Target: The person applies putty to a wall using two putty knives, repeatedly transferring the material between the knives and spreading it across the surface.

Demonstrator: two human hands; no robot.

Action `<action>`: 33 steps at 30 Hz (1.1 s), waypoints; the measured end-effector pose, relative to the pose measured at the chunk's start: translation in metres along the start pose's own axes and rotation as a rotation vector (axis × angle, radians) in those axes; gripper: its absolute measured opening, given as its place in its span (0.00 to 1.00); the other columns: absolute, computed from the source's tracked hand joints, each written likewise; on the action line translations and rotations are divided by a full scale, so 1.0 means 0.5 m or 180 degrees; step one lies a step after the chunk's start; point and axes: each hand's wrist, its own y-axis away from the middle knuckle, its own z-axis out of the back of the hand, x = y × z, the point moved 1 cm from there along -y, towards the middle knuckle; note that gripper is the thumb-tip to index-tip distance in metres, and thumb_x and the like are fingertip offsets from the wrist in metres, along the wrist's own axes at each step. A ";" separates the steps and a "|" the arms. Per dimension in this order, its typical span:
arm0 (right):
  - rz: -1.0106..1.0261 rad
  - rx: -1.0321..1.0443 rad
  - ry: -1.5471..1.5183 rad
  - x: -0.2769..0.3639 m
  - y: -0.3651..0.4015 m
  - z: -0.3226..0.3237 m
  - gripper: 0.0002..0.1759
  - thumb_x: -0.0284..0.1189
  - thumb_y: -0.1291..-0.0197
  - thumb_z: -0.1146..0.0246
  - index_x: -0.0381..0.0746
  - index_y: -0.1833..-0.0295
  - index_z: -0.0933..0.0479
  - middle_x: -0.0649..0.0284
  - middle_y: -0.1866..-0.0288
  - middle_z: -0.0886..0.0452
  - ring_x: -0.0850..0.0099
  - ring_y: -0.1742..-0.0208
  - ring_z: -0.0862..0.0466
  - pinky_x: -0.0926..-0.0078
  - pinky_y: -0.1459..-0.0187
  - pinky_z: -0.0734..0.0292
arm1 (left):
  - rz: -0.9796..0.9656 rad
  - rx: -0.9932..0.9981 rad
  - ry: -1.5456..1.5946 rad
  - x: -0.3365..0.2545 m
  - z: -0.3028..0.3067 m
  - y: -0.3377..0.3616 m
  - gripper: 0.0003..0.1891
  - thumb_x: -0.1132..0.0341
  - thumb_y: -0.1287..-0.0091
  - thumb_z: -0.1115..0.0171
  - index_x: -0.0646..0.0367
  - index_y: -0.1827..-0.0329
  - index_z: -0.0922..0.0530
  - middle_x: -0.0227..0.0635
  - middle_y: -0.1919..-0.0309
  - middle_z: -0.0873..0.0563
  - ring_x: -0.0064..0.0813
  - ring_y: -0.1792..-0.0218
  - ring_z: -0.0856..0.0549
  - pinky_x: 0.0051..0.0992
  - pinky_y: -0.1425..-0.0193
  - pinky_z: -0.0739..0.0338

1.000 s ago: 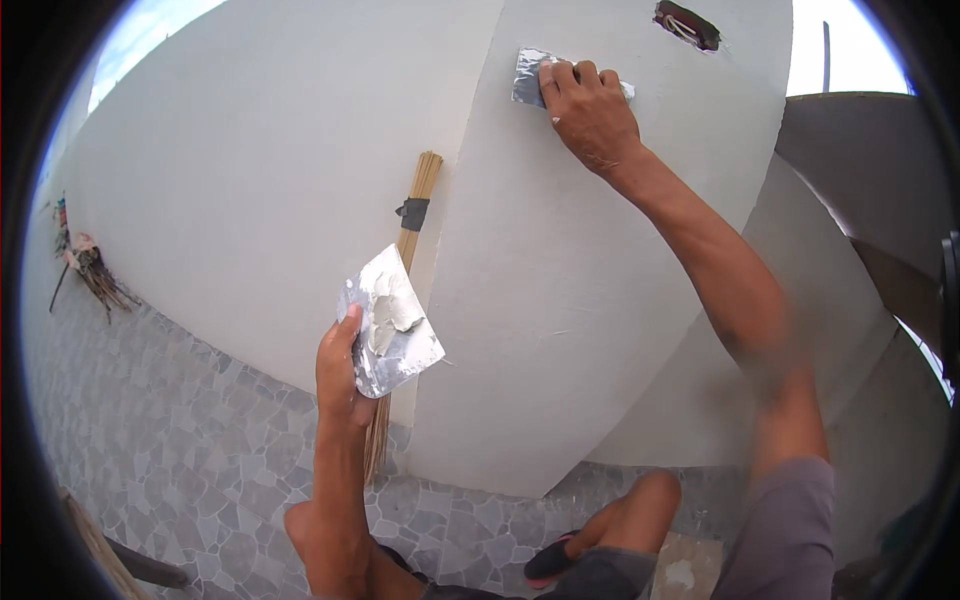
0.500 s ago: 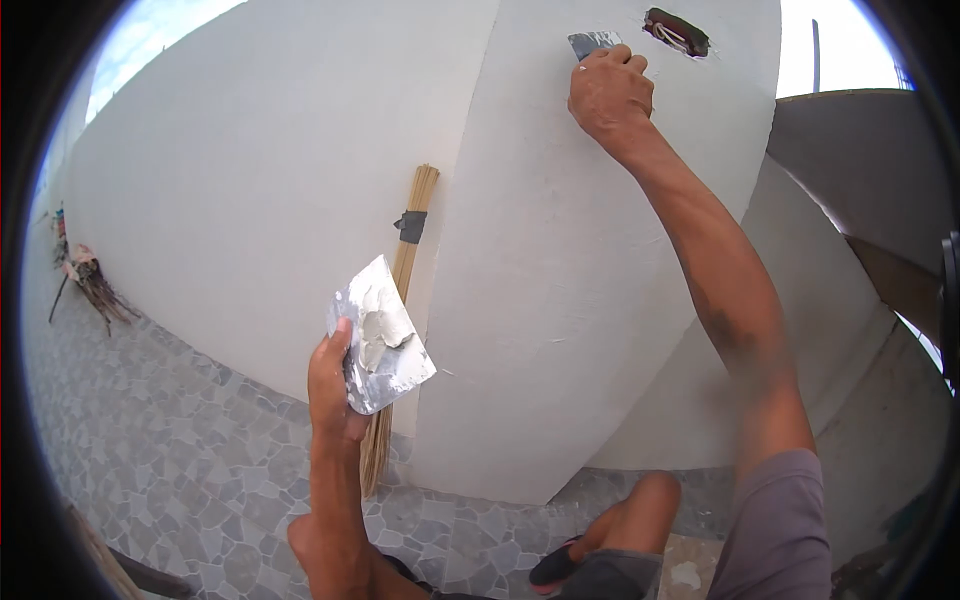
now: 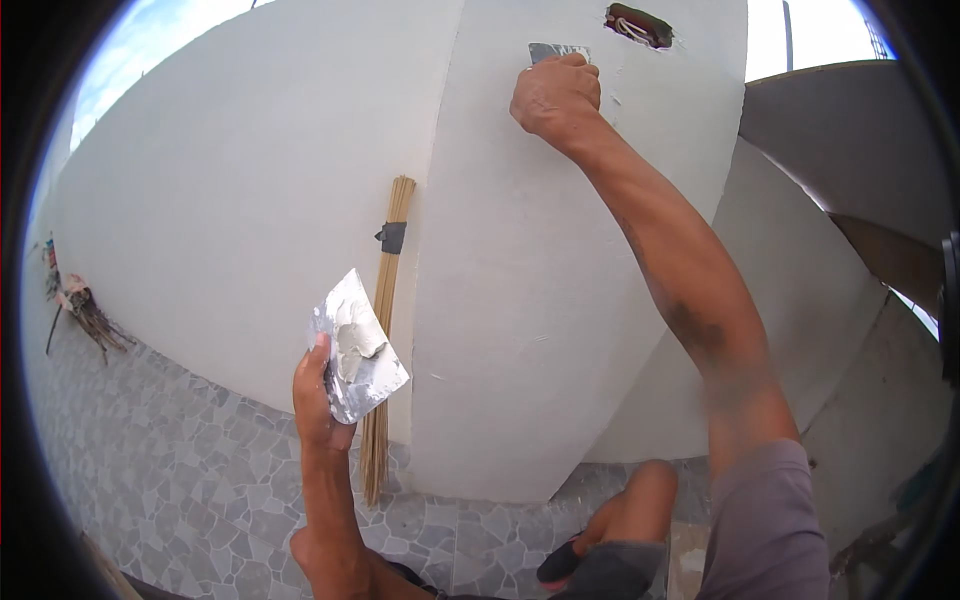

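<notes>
My left hand [image 3: 318, 395] grips a flat metal plate [image 3: 343, 395], its thumb on the near edge. A lump of whitish putty [image 3: 357, 345] sits on the plate, and white smears cover much of its face. High on the pale wall [image 3: 520, 250], my right hand [image 3: 560, 92] is closed around a putty knife [image 3: 556, 50]. Only the knife's grey, putty-marked blade shows above the fingers, close against the wall; its handle is hidden in the fist. To the upper right of that hand is a rectangular wall opening [image 3: 640, 27] with pale wires inside.
A stick broom [image 3: 392, 270] bound with dark tape leans on the wall behind the plate. A bundle of twigs [image 3: 88, 312] stands at far left. Stone-patterned tiles [image 3: 200, 480] cover the floor. A dark panel [image 3: 850, 140] juts out at upper right.
My right hand and the putty knife have shifted slightly left and down relative to the wall opening. The whole view has shifted a little; my left hand still holds the plate with the putty.
</notes>
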 end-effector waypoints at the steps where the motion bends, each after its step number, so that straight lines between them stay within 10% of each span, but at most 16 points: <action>1: -0.0010 0.0042 -0.0102 -0.017 -0.012 0.008 0.28 0.33 0.42 0.37 0.25 0.40 0.23 0.35 0.36 0.30 0.46 0.39 0.25 0.61 0.49 0.18 | -0.0012 -0.0028 0.0009 -0.003 0.001 -0.001 0.22 0.60 0.22 0.47 0.71 0.36 0.29 0.43 0.49 0.15 0.32 0.52 0.12 0.33 0.47 0.15; 8: 0.0315 0.0003 0.0196 -0.006 0.041 -0.027 0.30 0.33 0.39 0.38 0.20 0.38 0.28 0.36 0.39 0.28 0.48 0.41 0.24 0.61 0.51 0.16 | 0.0039 0.0087 -0.0036 0.006 0.015 -0.006 0.23 0.59 0.23 0.45 0.72 0.36 0.29 0.43 0.48 0.16 0.32 0.52 0.12 0.31 0.47 0.15; 19: 0.1535 -0.1844 0.0708 -0.040 0.016 -0.032 0.20 0.28 0.41 0.34 0.29 0.44 0.21 0.53 0.46 0.22 0.59 0.45 0.22 0.57 0.54 0.23 | 0.0115 0.0100 -0.0087 0.005 0.014 -0.001 0.22 0.59 0.23 0.45 0.72 0.39 0.27 0.43 0.51 0.14 0.30 0.55 0.11 0.31 0.49 0.15; 29: 0.1330 -0.1411 0.0911 0.030 0.035 -0.076 0.21 0.28 0.38 0.36 0.29 0.42 0.22 0.48 0.42 0.24 0.54 0.41 0.24 0.52 0.53 0.22 | -0.0017 -0.0013 -0.0159 0.004 0.006 0.007 0.23 0.58 0.22 0.46 0.73 0.38 0.28 0.45 0.49 0.16 0.32 0.52 0.12 0.32 0.49 0.15; 32: 0.1242 -0.2220 0.0277 -0.022 -0.016 -0.073 0.15 0.26 0.39 0.38 0.26 0.50 0.21 0.47 0.57 0.20 0.58 0.52 0.18 0.54 0.61 0.17 | -0.0016 -0.0068 -0.0186 0.003 0.023 0.004 0.23 0.60 0.22 0.47 0.73 0.36 0.30 0.45 0.47 0.17 0.33 0.51 0.13 0.33 0.47 0.15; 33: 0.1319 -0.1273 0.0180 -0.032 -0.014 -0.039 0.13 0.26 0.36 0.40 0.28 0.51 0.21 0.51 0.65 0.17 0.62 0.60 0.15 0.60 0.62 0.17 | 0.0023 -0.0074 -0.0176 0.009 0.037 0.001 0.23 0.61 0.22 0.47 0.73 0.34 0.31 0.45 0.46 0.17 0.33 0.50 0.13 0.34 0.46 0.15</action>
